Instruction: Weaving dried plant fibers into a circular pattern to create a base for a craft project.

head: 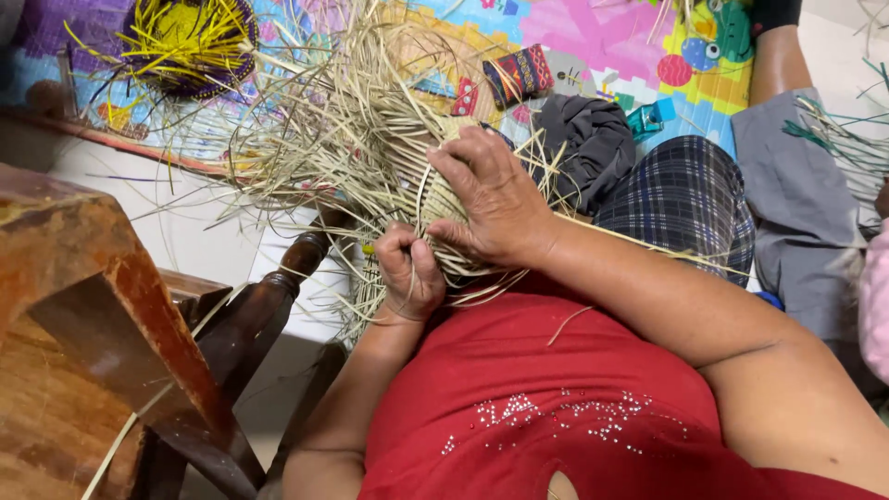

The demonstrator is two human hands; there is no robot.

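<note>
A half-woven piece of pale straw [370, 157] rests on my lap, with long loose strands fanning out to the upper left. My right hand [491, 199] lies flat over the woven part, fingers spread and pressing on it. My left hand [410, 270] sits just below it, closed in a fist around a few straw strands at the weave's near edge. The two hands touch each other.
A dark wooden chair [139, 315] stands at the left. A yellow and purple woven basket [190, 42] lies on the colourful mat [602, 37] at the top left. A dark cloth [593, 139], small patterned pouches [519, 74] and another person's leg [787, 139] are at the right.
</note>
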